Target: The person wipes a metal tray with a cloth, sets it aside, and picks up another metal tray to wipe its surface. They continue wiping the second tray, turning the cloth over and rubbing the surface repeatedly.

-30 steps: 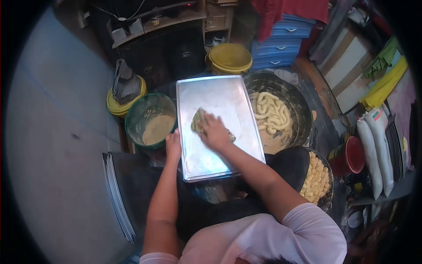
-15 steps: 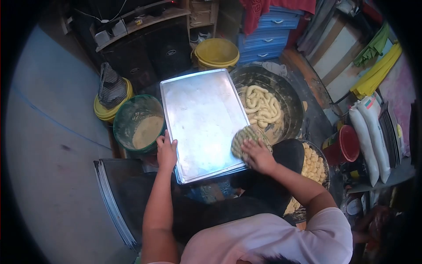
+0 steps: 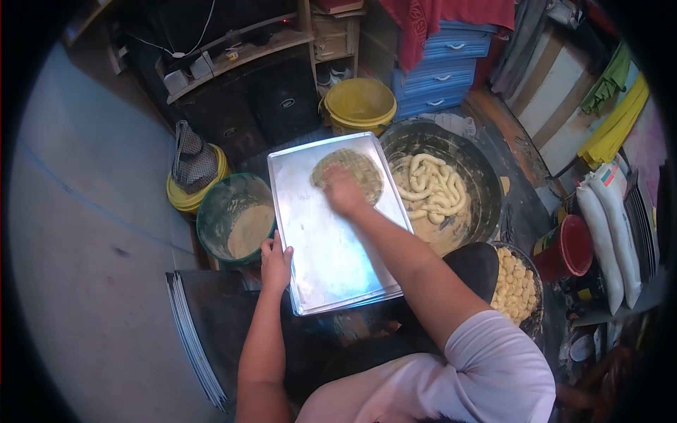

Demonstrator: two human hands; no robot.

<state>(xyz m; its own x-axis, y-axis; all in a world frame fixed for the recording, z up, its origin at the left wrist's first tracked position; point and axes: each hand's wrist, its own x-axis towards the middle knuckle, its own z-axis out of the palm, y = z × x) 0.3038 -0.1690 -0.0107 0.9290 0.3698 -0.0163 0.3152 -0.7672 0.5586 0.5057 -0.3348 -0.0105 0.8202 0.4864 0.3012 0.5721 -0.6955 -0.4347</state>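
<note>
A shiny metal baking tray (image 3: 324,240) lies across my lap, with at least one more tray edge showing beneath it. My left hand (image 3: 276,265) grips its left rim, thumb on top. Over the tray's upper part, my right hand (image 3: 341,189) presses on a round, patterned greenish cloth (image 3: 362,173); the fingers are smeared by motion. Right of the tray, a wide dark basin (image 3: 486,190) holds long coiled ropes of pale dough (image 3: 438,185).
At left stand a green tub (image 3: 204,211) of pale powder and a yellow bucket (image 3: 182,200) with a checked cloth. Small dough pieces (image 3: 513,285) fill a container by my right knee. Dark trays (image 3: 187,331) stack at lower left; a red bucket (image 3: 575,247) stands right.
My right hand has swept the cloth from the tray's right edge up and left to its upper part. My left hand keeps its hold on the rim. The whole view has shifted slightly.
</note>
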